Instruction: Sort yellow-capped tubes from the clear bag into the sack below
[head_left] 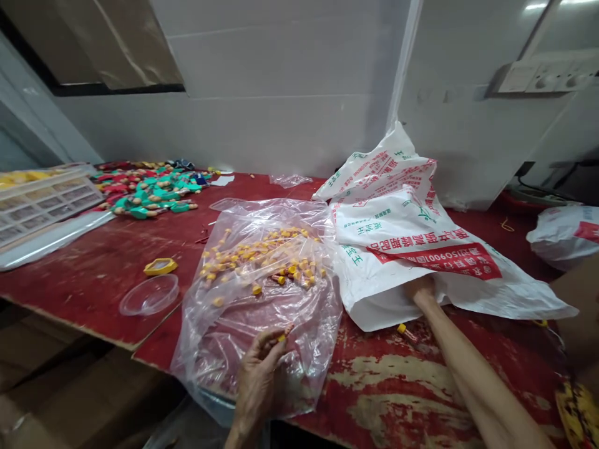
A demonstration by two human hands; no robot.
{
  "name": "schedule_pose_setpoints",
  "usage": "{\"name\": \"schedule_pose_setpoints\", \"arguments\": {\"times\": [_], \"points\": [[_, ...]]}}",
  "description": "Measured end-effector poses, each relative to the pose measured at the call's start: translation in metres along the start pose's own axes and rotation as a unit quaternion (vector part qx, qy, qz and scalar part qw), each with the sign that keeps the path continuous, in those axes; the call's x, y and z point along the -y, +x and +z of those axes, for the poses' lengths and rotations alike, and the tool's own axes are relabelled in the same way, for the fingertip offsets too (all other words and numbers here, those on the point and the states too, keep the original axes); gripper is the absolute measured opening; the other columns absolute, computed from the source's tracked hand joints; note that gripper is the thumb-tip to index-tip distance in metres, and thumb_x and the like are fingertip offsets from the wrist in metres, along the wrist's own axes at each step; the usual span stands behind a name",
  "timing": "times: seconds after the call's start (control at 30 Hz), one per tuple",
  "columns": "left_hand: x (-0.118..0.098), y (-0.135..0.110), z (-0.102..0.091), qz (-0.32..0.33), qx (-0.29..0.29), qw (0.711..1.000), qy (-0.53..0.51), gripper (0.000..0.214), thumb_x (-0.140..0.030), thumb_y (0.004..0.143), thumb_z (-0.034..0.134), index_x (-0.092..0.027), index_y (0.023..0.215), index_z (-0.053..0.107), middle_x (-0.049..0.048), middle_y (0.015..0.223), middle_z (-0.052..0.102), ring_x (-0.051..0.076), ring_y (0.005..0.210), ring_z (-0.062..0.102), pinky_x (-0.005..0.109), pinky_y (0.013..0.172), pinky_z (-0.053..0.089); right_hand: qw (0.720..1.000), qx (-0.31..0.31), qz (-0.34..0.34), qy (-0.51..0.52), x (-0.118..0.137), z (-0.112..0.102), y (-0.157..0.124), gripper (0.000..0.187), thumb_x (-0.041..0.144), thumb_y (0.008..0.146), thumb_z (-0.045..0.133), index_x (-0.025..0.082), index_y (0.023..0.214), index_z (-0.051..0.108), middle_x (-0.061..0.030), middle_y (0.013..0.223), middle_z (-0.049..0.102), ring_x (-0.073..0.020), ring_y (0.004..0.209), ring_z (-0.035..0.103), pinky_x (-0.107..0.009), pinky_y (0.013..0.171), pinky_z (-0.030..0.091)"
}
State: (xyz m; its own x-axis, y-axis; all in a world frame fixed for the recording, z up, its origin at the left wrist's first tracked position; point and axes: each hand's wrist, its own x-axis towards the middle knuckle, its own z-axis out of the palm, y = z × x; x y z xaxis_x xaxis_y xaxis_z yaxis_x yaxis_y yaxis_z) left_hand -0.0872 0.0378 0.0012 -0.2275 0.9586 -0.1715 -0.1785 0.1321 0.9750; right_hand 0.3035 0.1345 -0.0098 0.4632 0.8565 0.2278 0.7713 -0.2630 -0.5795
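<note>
Nearest the camera, the left hand [259,368] pinches a small yellow-capped piece [282,337] between thumb and fingers, above the bare front of a clear plastic bag [219,358]; many similar yellow-capped pieces [292,271] lie heaped farther back on that bag. The right hand [420,288] reaches into the mouth of a white sack [393,215]; its fingers are hidden, so I cannot tell whether they grip anything. "ISO9001" reads in white on the sack's red band, among Chinese characters; other printing is green and red, some too creased to read. One loose capped piece [402,329] lies just before the sack. Beneath, the red tabletop [519,380] is scuffed to pale patches. Left stand a compartmented tray [42,209] and a pile of green and red figures [154,187]; behind rises a grey panelled wall [281,112] with sockets [545,79] at right.
</note>
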Motion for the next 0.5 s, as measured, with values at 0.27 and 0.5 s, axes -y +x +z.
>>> {"name": "schedule_pose_setpoints", "arguments": {"times": [0.27, 0.5], "points": [[0.004, -0.05, 0.031, -0.067, 0.064, 0.983, -0.16, 0.039, -0.032, 0.055, 0.084, -0.018, 0.088, 0.067, 0.0017, 0.083, 0.069, 0.012, 0.064, 0.062, 0.022, 0.057, 0.048, 0.984, 0.136, 0.038, 0.11, 0.013, -0.034, -0.086, 0.052, 0.031, 0.078, 0.053, 0.013, 0.127, 0.048, -0.0058, 0.086, 0.064, -0.0189, 0.071, 0.061, -0.034, 0.069, 0.05], [0.023, -0.078, 0.062, -0.108, 0.166, 0.968, -0.152, 0.025, -0.03, 0.064, 0.08, -0.018, 0.083, 0.069, -0.0017, 0.075, 0.068, 0.008, 0.066, 0.058, 0.019, 0.068, 0.046, 0.819, 0.185, 0.05, 0.541, 0.043, -0.031, -0.197, 0.045, 0.041, 0.068, 0.075, 0.023, 0.099, 0.047, -0.0042, 0.092, 0.065, -0.0187, 0.077, 0.063, -0.032, 0.067, 0.053]]}}
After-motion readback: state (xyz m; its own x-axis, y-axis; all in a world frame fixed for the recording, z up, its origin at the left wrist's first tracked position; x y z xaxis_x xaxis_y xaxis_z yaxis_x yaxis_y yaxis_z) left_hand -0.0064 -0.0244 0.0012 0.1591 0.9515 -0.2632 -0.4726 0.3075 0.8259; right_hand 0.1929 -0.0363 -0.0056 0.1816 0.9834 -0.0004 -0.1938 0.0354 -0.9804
